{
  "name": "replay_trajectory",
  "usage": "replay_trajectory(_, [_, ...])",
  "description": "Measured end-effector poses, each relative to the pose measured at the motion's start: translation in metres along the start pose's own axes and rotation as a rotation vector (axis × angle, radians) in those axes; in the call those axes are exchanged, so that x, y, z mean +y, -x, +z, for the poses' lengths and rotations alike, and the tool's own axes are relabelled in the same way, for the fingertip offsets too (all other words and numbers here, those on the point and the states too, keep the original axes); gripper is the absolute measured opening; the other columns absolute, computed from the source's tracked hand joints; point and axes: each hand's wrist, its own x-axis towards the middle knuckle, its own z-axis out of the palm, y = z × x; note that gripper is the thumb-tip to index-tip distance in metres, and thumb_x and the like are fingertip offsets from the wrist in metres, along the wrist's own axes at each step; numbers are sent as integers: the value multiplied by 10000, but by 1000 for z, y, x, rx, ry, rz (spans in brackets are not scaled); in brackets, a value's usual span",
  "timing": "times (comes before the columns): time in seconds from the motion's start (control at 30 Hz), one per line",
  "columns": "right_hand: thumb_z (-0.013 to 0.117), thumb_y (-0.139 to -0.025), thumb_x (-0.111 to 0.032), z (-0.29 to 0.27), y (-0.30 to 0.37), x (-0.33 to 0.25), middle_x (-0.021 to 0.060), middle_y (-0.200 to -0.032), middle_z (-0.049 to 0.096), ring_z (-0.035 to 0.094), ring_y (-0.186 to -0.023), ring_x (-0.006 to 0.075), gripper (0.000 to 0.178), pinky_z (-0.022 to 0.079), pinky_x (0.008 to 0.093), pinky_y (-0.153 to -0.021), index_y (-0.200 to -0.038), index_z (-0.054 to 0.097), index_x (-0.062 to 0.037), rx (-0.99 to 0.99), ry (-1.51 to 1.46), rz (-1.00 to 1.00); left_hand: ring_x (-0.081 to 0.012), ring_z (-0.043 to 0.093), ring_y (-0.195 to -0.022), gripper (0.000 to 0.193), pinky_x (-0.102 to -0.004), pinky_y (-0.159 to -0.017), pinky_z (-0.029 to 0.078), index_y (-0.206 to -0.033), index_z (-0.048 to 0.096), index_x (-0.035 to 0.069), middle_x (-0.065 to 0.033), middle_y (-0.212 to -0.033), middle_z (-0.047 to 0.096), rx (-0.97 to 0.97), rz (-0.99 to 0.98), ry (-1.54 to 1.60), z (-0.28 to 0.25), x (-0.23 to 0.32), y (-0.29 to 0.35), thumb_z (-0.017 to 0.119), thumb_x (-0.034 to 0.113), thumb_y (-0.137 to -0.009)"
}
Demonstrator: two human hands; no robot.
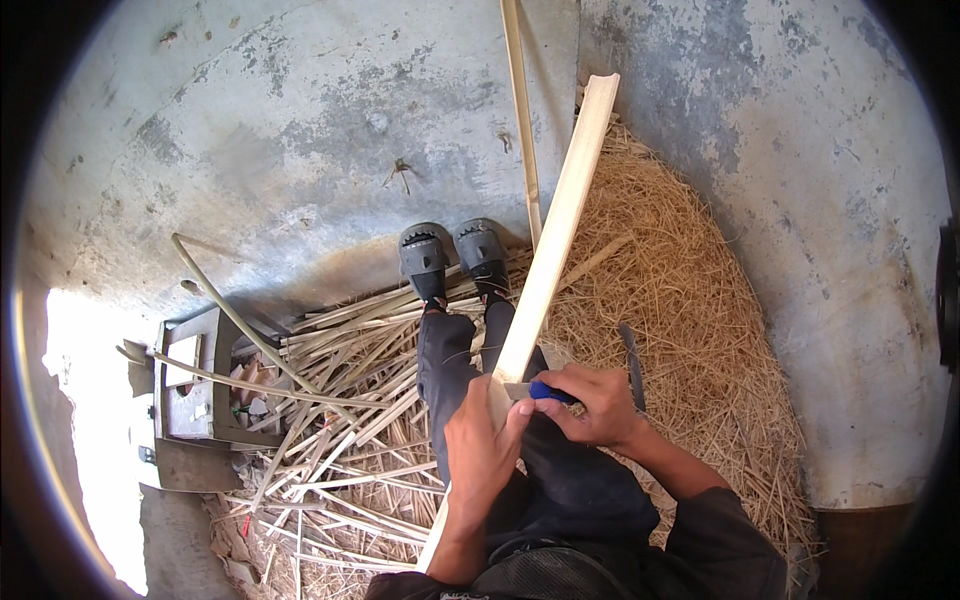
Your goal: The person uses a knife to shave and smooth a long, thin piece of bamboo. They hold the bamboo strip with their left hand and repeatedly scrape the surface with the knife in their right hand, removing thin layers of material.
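Note:
A long pale split bamboo slat point(560, 215) runs from my lap up toward the wall. My left hand point(480, 455) grips it from below, thumb near the blade. A knife with a blue handle point(545, 391) is in my right hand point(595, 405), and its blade presses across the slat just above my left thumb. My legs in dark trousers stretch forward, with grey sandals point(452, 252) on my feet.
A heap of fine bamboo shavings point(680, 320) lies to my right. Several cut bamboo strips point(350, 400) are piled to my left. A grey box point(195, 395) with small items sits at the far left. A thin stick point(522, 110) leans on the concrete wall.

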Motion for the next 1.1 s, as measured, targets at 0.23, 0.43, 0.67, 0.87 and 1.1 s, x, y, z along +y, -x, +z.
replay_trajectory(0.23, [821,-959,-317,-7,-5,2,92,-869,750,739,-692,283,276,566,369,-593,-1091,786,-77,41,-5,35,-371,755,-915,417,-408,-826,564,-1264,688,-57,-235,-1047,760,73,-5,89,-3,5,-5,833,193,-963])
replay_trajectory(0.43, [855,-930,-322,-16,-10,9,95,-867,748,725,-670,278,304,554,363,-580,-1069,785,-60,102,-42,15,-377,732,-842,425,-428,-753,555,-1244,720,-22,-202,-976,739,110,30,73,-8,16,-6,874,213,-925])
replay_trajectory(0.67, [831,-958,-337,-18,-11,7,110,-786,708,693,-617,261,342,530,360,-553,-1023,766,-7,13,9,-95,-349,771,-932,449,-390,-834,577,-1260,717,-60,-241,-1078,769,45,-14,93,-11,28,-5,877,187,-920])
replay_trajectory(0.87, [863,-911,-337,-25,-17,5,47,-745,660,665,-572,230,286,496,355,-499,-1046,786,-96,29,59,-147,-255,748,-799,389,-353,-740,561,-1218,736,-49,-197,-935,774,70,16,140,-8,23,-4,866,173,-928])
replay_trajectory(1.1, [863,-908,-356,-33,-16,4,33,-729,660,651,-548,214,285,484,348,-487,-1020,796,-103,0,165,-172,-168,684,-712,327,-329,-682,536,-1182,748,-41,-170,-843,760,-22,-91,171,-9,21,-3,829,185,-959])
